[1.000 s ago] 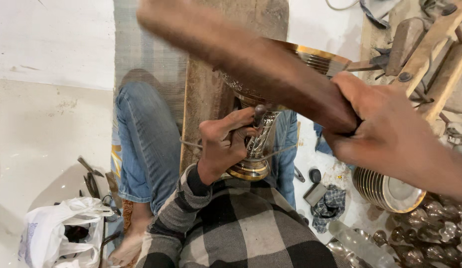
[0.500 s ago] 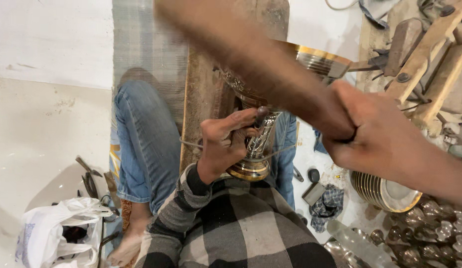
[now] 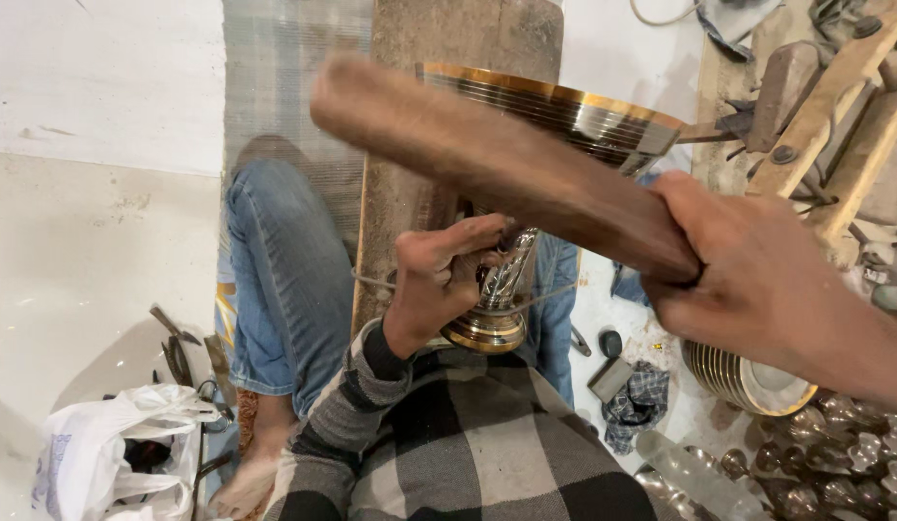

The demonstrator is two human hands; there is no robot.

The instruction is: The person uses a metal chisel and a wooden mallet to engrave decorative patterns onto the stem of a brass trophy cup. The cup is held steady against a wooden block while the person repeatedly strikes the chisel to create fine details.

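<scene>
**A:** so what's each hand doing here?

**B:** The left hand (image 3: pixel 439 280) is wrapping its fingers (image 3: pixel 468 236) closed around the stem of a metal goblet (image 3: pixel 526 222). It's a silver and gold cup lying tilted across the lap, its gold-rimmed base (image 3: pixel 482 331) pointing back at the checked shirt (image 3: pixel 468 444) and the wide ribbed bowl sitting up against an upright wooden plank (image 3: pixel 448 58).

**A:** and the right one?

**B:** The right hand (image 3: pixel 757 280) is clenching one end of a long wooden stick (image 3: pixel 497 159), fingers closed tight on it. The stick is crossing over the goblet's bowl, and it's blurring a bit, so I can't tell if it's touching the metal.

**A:** anything else lying around?

**B:** A white plastic bag (image 3: pixel 111 449) is sitting on the floor at lower left, a stack of gold-rimmed metal discs (image 3: pixel 747 376) is showing under the right wrist, with shiny silver pieces (image 3: pixel 834 458) heaping beside it. The knee in blue jeans (image 3: pixel 285 280) is bending up left of the plank.
</scene>
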